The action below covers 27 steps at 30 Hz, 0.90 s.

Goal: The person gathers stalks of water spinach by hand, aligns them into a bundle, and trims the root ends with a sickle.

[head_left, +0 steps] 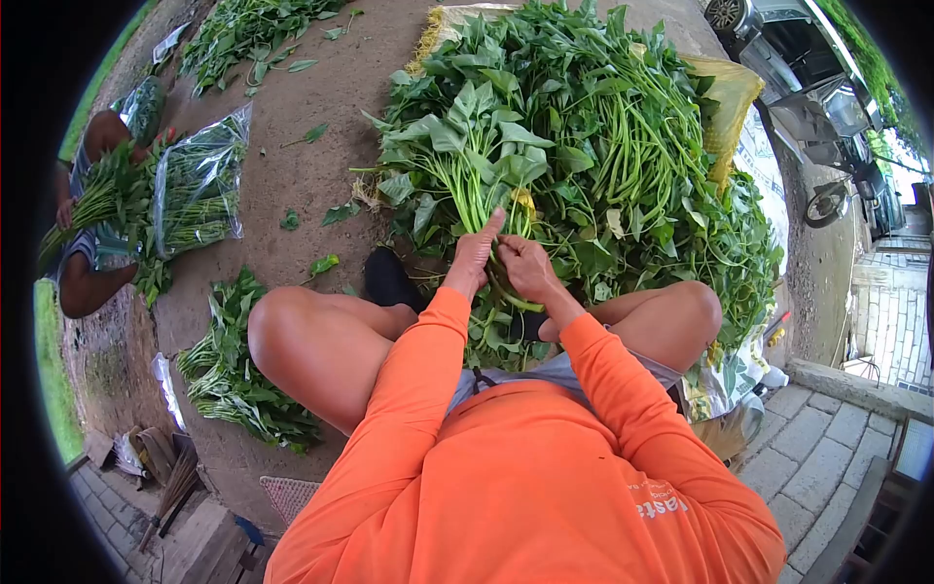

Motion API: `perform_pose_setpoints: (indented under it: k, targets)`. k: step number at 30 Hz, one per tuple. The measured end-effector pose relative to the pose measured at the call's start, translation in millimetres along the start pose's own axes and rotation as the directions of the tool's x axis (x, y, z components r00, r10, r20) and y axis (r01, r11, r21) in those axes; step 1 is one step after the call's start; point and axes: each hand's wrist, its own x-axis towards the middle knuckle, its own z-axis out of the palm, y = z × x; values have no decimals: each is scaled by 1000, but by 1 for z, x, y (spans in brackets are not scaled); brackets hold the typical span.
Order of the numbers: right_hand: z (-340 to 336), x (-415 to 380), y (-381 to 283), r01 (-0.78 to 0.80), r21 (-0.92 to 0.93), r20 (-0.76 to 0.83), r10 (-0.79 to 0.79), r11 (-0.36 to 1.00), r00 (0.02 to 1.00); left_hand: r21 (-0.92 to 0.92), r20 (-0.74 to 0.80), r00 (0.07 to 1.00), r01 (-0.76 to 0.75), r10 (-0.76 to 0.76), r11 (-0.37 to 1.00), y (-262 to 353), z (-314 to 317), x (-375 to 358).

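My left hand (474, 255) is closed round a bunch of leafy greens (472, 185), its long green stems fanning away from me and its broad leaves at the far end. Close beside it, my right hand (528, 268) has its fingers curled on the lower stems of the same bunch. A thick stem end (516, 300) curves out below the hands. Under and beyond the bunch lies a large heap of the same greens (623, 127), some yellow leaves among them. Exactly what sits between my right fingers is partly hidden.
At the left a person (83, 219) handles greens by a clear plastic bag of stems (202, 185). Smaller piles lie by my knee (238, 375) and at the far left. A yellow mesh sack (730, 102) edges the heap. A vehicle stands at the far right.
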Motion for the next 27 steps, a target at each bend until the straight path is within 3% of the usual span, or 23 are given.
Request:
perform_pose_setpoints:
  k: [2, 4, 5, 6, 7, 9, 12, 15, 16, 17, 19, 20, 23, 25, 27]
  targets:
    - [2, 5, 14, 157, -95, 80, -150, 983, 985, 10, -1, 999, -45, 45, 999, -6, -13, 14]
    - [-22, 8, -22, 83, -209, -85, -102, 974, 991, -39, -9, 999, -34, 34, 999, 8, -6, -8]
    - [-33, 19, -39, 41, -260, -173, -89, 965, 981, 39, -23, 997, -67, 68, 997, 21, 1, -23]
    - [-39, 39, -41, 63, -67, -293, -80, 996, 953, 123, -33, 994, -96, 101, 988, 31, 7, -36]
    - [-42, 62, -48, 112, 9, -325, -103, 994, 940, 211, -36, 990, -128, 139, 969, 37, 12, -41]
    - [-46, 90, -82, -28, -53, -245, 14, 998, 970, 285, -1, 970, -232, 242, 930, 37, 17, -40]
    - [-35, 126, -86, -94, -127, -414, 34, 987, 910, 381, 47, 914, -389, 402, 839, 30, 22, -42]
    - [-39, 137, -69, -123, 62, -390, 138, 990, 911, 409, 7, 922, -356, 387, 840, 42, 31, -59]
    - [-37, 131, -63, -90, 69, -468, 112, 994, 877, 434, 11, 930, -335, 367, 836, 46, 33, -64]
    - [-34, 126, -57, -126, 286, -445, 248, 950, 860, 416, 31, 929, -348, 369, 840, 47, 31, -64]
    - [-37, 111, -60, -173, 673, -324, 497, 719, 805, 386, 84, 927, -368, 365, 846, 46, 29, -63]
    - [-35, 112, -54, -156, 776, -253, 528, 612, 811, 356, 109, 928, -370, 355, 858, 44, 28, -63]
    - [-11, 135, -21, -8, 868, -158, 290, 497, 944, 402, 192, 978, -6, -78, 915, 61, 20, -80]
    - [9, 138, -38, -47, 872, -42, 168, 488, 985, 332, 261, 953, 63, -155, 941, 75, 5, -91]
    - [23, 141, -57, -121, 821, 27, 175, 558, 984, 302, 284, 943, 81, -171, 950, 89, -6, -98]
